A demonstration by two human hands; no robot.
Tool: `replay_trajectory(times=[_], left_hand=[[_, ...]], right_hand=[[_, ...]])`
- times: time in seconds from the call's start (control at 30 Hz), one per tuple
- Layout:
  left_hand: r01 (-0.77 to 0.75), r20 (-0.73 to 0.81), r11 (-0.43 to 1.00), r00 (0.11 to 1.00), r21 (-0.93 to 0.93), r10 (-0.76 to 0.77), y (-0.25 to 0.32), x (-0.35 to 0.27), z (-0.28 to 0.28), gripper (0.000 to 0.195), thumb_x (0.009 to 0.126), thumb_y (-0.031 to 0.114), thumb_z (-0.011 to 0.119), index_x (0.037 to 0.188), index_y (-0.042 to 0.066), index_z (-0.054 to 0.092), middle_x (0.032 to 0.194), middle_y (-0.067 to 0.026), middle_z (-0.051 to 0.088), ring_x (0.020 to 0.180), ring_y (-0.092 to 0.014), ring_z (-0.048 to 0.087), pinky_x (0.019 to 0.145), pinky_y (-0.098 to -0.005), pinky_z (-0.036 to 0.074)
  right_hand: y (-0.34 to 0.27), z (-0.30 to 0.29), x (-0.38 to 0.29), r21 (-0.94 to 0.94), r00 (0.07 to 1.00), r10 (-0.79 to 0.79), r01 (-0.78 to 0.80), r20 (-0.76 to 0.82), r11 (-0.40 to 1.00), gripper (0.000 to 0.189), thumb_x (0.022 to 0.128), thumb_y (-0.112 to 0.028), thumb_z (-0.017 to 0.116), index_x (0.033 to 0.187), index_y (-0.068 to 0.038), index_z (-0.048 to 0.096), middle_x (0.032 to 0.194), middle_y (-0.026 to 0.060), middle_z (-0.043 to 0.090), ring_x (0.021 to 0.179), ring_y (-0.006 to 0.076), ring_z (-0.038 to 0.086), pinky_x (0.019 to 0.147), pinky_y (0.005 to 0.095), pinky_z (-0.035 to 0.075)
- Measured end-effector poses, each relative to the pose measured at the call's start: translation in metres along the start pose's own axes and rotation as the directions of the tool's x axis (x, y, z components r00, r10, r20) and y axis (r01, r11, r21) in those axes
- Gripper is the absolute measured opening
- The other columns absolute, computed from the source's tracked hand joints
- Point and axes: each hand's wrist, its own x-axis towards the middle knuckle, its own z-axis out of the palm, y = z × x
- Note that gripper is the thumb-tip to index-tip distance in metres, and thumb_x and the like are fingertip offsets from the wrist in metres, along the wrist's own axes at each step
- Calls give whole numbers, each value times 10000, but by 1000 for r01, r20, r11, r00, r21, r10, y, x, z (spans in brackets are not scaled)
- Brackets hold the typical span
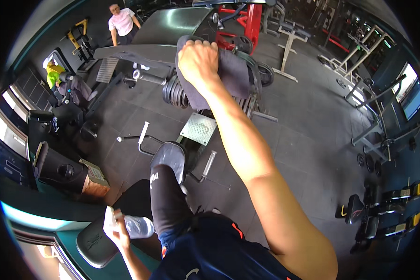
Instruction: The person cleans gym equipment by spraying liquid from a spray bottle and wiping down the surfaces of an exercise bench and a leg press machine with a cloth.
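My right hand, a fist seen from the back, is closed on a grey cloth. The cloth spreads over the upper part of a weight machine, and I cannot tell how much of it lies in the palm. Low on the left, my left hand grips a clear plastic bottle with a white top, apparently a spray bottle, tilted on its side. Beneath my reaching arm are the machine's black padded seat and its metal tread plate. My leg is right against the seat.
Handle bars stick out beside the seat. Stacked weight plates flank the cloth. A padded bench is near my left hand, and a cardboard box stands beyond. One person stands at the back; another sits at far left.
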Motion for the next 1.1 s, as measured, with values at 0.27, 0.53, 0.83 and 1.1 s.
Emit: replay_trajectory(times=[0.27, 0.53, 0.83, 1.1], left_hand=[[370, 41, 918, 929, -140, -368, 3, -125, -13, 335, 859, 0, 603, 1185, -46, 663, 1031, -110, 721, 881, -157, 649, 838, -305, 517], [428, 307, 876, 883, -221, -354, 55, -111, 79, 237, 772, 11, 602, 985, -29, 697, 822, -63, 664, 711, -123, 605, 667, -270, 485], [323, 525, 874, 846, -364, -94, 87, -56, 239, 172, 771, 29, 644, 917, -5, 730, 777, -87, 654, 660, -166, 651, 607, -293, 504], [-120, 534, 880, 754, -460, 383, 147, -13, 377, 265, 682, 98, 651, 938, 56, 706, 826, -113, 691, 778, -312, 679, 685, -404, 574]], right_hand=[[-3, -17, 2, -29, 992, -40, 37, -119, 999, 286, 907, -239, 548, 828, -26, 721, 832, 166, 723, 785, 317, 680, 790, 475, 463], [17, -25, -12, 134, 980, -153, 170, -128, 976, 233, 959, -220, 585, 871, -29, 685, 898, 129, 695, 838, 302, 633, 797, 442, 440], [81, -75, -54, 356, 932, -347, 361, -104, 862, 303, 931, -133, 637, 1157, 67, 621, 1316, 237, 601, 1277, 389, 541, 1047, 479, 414], [178, -88, -110, 622, 986, -114, 12, 124, 783, 266, 1008, -136, 562, 1131, 91, 625, 1251, 262, 637, 1106, 400, 659, 868, 407, 534]])
